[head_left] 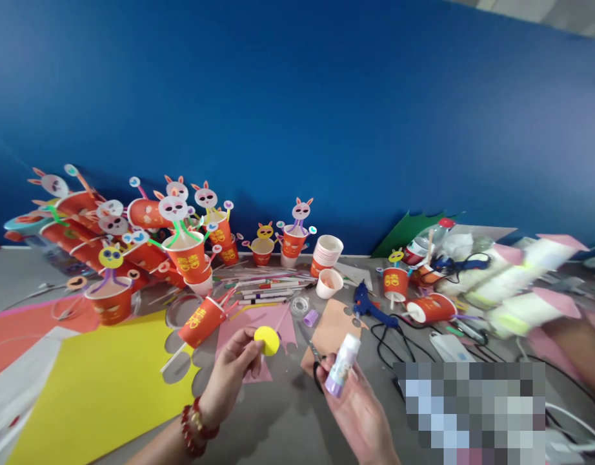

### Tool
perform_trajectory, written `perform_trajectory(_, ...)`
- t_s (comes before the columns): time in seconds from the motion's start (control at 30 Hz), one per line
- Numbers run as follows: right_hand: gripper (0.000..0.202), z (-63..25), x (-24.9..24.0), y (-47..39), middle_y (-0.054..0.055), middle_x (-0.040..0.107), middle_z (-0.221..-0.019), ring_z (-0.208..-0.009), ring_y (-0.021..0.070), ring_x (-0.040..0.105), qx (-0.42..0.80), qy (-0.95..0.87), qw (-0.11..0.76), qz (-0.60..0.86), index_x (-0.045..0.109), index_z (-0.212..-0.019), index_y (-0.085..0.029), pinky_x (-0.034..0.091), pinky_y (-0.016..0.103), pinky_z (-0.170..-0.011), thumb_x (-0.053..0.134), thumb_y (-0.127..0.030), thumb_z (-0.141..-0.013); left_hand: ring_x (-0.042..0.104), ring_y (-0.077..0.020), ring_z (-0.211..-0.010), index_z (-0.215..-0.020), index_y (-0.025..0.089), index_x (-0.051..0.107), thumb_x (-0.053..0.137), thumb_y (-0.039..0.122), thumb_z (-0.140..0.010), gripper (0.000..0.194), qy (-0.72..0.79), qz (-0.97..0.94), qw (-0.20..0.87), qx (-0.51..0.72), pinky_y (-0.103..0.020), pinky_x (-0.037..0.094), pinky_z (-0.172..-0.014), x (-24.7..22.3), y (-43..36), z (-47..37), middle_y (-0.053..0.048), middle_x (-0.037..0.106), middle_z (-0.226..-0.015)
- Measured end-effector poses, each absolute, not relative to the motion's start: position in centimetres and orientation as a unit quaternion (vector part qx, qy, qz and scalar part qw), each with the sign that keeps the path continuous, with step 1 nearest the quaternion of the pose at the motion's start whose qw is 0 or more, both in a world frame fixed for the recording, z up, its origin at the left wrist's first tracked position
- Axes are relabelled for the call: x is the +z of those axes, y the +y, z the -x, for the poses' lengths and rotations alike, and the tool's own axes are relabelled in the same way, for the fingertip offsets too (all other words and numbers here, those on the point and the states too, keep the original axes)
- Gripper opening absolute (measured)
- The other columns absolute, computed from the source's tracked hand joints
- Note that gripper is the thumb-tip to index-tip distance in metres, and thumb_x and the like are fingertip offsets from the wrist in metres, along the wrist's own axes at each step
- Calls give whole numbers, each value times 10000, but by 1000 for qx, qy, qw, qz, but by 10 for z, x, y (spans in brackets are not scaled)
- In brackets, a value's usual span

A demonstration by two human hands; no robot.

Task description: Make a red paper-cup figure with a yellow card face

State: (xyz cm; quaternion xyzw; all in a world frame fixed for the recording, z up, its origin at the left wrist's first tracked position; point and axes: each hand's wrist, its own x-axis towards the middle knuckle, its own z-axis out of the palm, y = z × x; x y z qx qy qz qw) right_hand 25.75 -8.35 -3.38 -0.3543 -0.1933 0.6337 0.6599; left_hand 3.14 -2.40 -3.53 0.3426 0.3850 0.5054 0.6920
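Between thumb and fingers, my left hand [237,355] pinches a round yellow paper disc [267,341]. A white and purple glue stick [343,365] lies tilted across the fingers of my right hand [358,407], which holds it palm up. Beside that hand are scissors [315,352], their handles partly hidden behind it, on an orange-brown paper sheet [331,326] with round cut-outs. A purple cap [311,317] rests on the table just beyond. Left of my left hand, a red paper cup [201,321] lies tipped with a stick coming out of it.
Red cups with paper animal heads [184,255] crowd the back left. A yellow sheet [99,394] covers the front left. White cups [328,248] are stacked at the back. A blue glue gun [372,307] with black cable lies right, near a bottle [428,242] and another person's arm [575,349].
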Motion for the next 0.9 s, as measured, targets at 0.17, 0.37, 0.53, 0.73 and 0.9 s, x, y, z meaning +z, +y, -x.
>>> perform_trajectory(0.17,312,-271,-29,-81,58,745,-988,-933,234,684,618,-194,668,367,729,-973,-287,563,367,-765,843,-402,-705,441,-33,-460,-948,214,503,719,410,-825,316,421,-379,642,517,-163,343,-457,-31,-24,-34,81,531,-728)
perform_trajectory(0.37,364,-290,-16,-62,102,749,-991,-906,261,687,552,-227,675,433,708,-958,-213,553,348,-721,878,-345,-664,544,-79,-483,-812,190,587,562,310,-913,159,397,-550,561,474,-219,443,-506,-13,-19,-42,27,578,-751)
perform_trajectory(0.53,373,-295,-27,-58,94,743,-948,-858,250,680,483,-252,699,464,708,-969,-188,544,308,-685,859,-366,-679,671,-202,-874,-1027,188,684,420,157,-949,277,352,-795,300,393,-324,546,-790,-15,4,-67,-93,674,-971)
perform_trajectory(0.73,381,-292,-42,-61,59,737,-907,-806,225,669,444,-253,719,470,709,-974,-200,535,280,-664,858,-382,-674,556,-254,-1234,-1391,151,453,463,182,-936,455,376,-892,51,247,-376,505,-1013,-25,42,-121,-152,553,-1359)
perform_trajectory(0.9,364,-294,-41,-62,48,720,-872,-786,209,649,409,-288,719,482,705,-981,-200,523,269,-660,838,-395,-705,639,-292,-1032,-1379,144,463,539,140,-882,503,385,-900,5,206,-446,551,-887,-28,49,-153,-169,583,-1273)
